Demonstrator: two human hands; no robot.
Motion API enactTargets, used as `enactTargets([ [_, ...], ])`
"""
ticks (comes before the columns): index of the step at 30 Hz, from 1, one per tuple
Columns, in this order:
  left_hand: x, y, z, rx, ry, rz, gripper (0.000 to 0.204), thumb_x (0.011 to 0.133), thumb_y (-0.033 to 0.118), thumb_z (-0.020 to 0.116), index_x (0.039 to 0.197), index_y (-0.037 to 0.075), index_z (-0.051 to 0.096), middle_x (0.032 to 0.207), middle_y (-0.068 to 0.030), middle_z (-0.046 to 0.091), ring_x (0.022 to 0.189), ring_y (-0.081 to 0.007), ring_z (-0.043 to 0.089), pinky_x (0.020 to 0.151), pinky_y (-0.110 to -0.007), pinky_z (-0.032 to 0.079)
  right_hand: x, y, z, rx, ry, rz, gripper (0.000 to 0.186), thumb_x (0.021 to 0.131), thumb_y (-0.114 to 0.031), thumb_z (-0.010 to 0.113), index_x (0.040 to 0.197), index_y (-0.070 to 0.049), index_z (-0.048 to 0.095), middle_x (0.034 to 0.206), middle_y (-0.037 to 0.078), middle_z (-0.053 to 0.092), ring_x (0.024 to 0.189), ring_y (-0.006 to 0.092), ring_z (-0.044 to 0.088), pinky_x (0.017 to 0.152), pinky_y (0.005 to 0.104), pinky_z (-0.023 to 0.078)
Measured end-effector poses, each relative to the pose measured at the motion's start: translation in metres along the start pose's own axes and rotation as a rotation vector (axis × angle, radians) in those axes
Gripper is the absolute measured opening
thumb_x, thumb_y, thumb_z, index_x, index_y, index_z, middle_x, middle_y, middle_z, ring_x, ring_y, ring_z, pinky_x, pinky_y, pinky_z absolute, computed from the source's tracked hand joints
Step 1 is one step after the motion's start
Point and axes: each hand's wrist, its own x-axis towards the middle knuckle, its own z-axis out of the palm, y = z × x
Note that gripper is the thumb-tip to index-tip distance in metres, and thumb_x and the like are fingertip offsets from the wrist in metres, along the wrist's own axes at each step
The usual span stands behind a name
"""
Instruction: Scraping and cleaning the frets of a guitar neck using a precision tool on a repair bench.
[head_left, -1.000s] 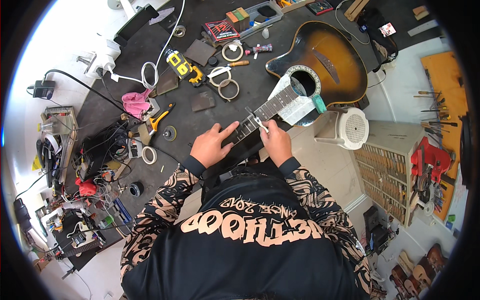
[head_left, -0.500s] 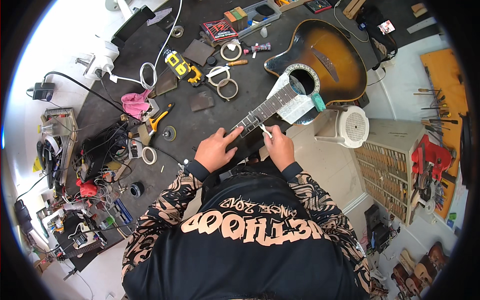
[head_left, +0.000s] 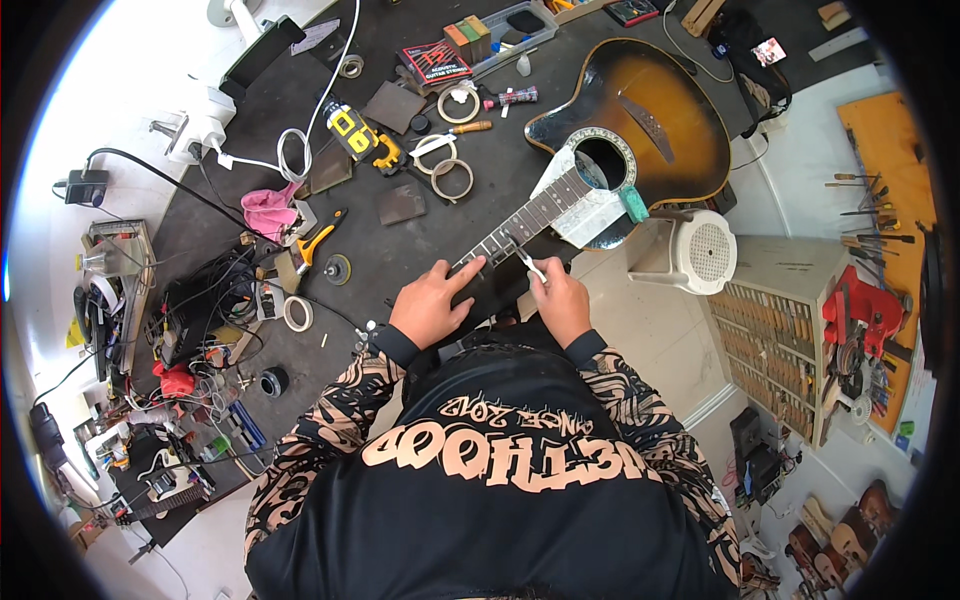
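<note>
A sunburst acoustic guitar (head_left: 678, 105) lies on the workbench, its fretted neck (head_left: 540, 208) angled down-left toward me. Pale protective sheets (head_left: 583, 225) and a green block (head_left: 633, 204) sit by the soundhole. My left hand (head_left: 430, 308) rests at the neck, index finger stretched onto the fretboard and thumb spread apart. My right hand (head_left: 560, 298) is closed on a slim white-handled tool (head_left: 533, 268), whose far end meets the neck beside a small dark piece across the frets, too small to make out.
On the dark bench (head_left: 390, 250) are a yellow power tool (head_left: 355, 130), tape rolls (head_left: 452, 180), a pink cloth (head_left: 270, 212) and tangled cables (head_left: 200, 340). A white stool (head_left: 690, 250), a drawer cabinet (head_left: 765, 340) and a red vise (head_left: 855, 310) stand at right.
My right hand and the tool have moved down toward my body, away from the fretboard's middle. My left hand has shifted slightly right and down, its index finger staying on the neck.
</note>
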Motion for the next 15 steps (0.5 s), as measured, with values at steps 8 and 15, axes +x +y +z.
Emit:
enactTargets([
  [8, -0.0002, 0.002, -0.0026, -0.012, -0.039, 0.001, 0.08, 0.101, 0.031, 0.082, 0.175, 0.038, 0.053, 0.117, -0.0152, 0.066, 0.097, -0.0384, 0.079, 0.08, -0.05, 0.067, 0.002, -0.0006, 0.002, 0.002, 0.026, -0.027, 0.021, 0.11, -0.021, 0.078, 0.124, -0.008, 0.069, 0.082, 0.017, 0.079, 0.077, 0.0424, 0.079, 0.067, 0.0556, 0.058],
  [15, 0.0013, -0.002, -0.0018, -0.016, -0.017, 0.0, 0.08, 0.1, 0.03, 0.083, 0.175, 0.037, 0.054, 0.116, -0.0151, 0.067, 0.096, -0.0382, 0.078, 0.079, -0.05, 0.066, 0.0061, -0.0063, 0.0004, -0.008, -0.011, 0.0, 0.021, 0.11, -0.021, 0.077, 0.124, -0.008, 0.069, 0.082, 0.017, 0.079, 0.078, 0.0425, 0.079, 0.068, 0.0557, 0.058],
])
